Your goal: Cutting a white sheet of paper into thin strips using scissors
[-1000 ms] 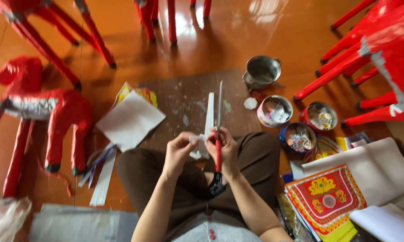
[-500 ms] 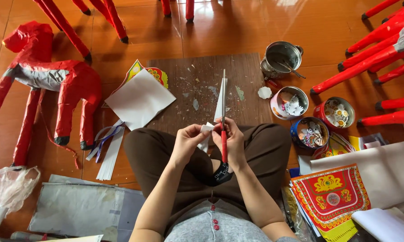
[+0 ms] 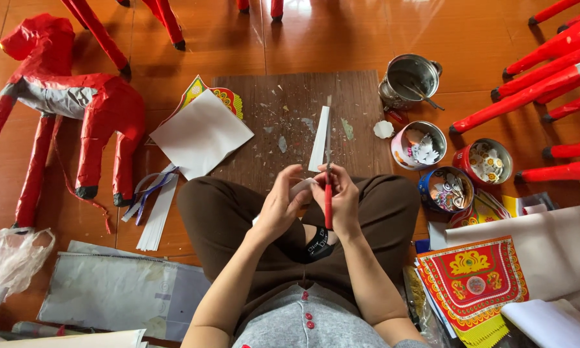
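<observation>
Above the board (image 3: 290, 122): our right hand (image 3: 343, 201) grips red scissors (image 3: 328, 193), fingers closed; left hand (image 3: 281, 207) pinches the white strip (image 3: 319, 138), steadying it for cutting.

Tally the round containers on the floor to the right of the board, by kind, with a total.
Metal pot: 1
Pink tin: 1
Red tin: 1
Blue tin: 1
Total: 4
</observation>
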